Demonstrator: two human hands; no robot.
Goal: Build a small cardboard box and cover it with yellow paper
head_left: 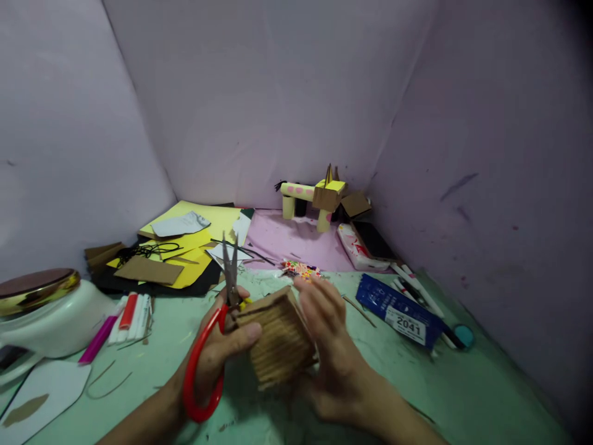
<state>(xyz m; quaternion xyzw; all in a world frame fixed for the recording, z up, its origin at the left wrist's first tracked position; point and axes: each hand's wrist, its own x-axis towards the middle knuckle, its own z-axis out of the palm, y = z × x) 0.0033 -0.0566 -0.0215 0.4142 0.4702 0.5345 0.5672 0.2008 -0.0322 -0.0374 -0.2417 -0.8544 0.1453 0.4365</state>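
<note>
View from above a green table (463, 395) w/ lilac paper walls on three sides. Biggest items: a white bowl-like container w/ gold-rimmed lid (41, 309) at far left, then a pile of yellow and black paper sheets (194, 247) at the back left. At the back sits a small cardboard animal model (319, 198) on tube legs. A blue packet (398, 309) lies to the right, near some white sticks.

Centre, close to the camera: a corrugated cardboard piece (280, 337) held just above the table between both hands. Left hand (222, 352) is closed on it, thumb pressed on its top edge, and also grips red-handled scissors (217, 327) (blades closed, pointing up and away). Right hand (328, 340) cups the piece's far side, fingers curled round it.

Judging by this, it helps to keep the blades clear of the fingers & hold the piece steady before any cut.
</note>
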